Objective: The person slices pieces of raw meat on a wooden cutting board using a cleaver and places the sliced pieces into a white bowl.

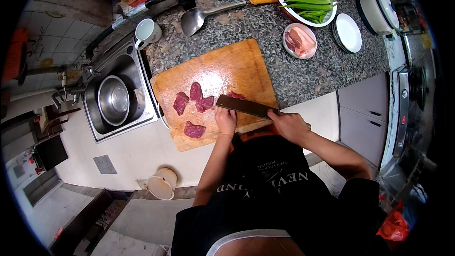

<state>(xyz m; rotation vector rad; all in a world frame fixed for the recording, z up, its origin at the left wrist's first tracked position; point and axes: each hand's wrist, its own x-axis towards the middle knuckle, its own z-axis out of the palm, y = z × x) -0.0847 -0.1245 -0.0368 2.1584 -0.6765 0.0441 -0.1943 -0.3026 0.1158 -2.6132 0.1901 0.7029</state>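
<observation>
My right hand (290,127) is closed round the handle of a cleaver (246,107), whose wide dark blade reaches left across the wooden cutting board (222,61). Just on the near side of the blade's left end, my left hand (226,120) has its fingers curled together; what they hold, if anything, is hidden. Beyond the blade, a bit of red meat (235,95) shows, partly covered. Separate chunks lie left of the cleaver: one meat chunk (195,91) at the back, one (180,103) leftmost, one (204,104) closest to the blade and one (194,130) nearer me.
Left of the board is a sink (97,135) holding a metal bowl (113,100). Behind stand a mug (148,32) and a spatula (193,21). Back right are a basket of green peppers (308,4), a bowl of pale meat (300,41), stacked white bowls (349,33) and a pot (378,12).
</observation>
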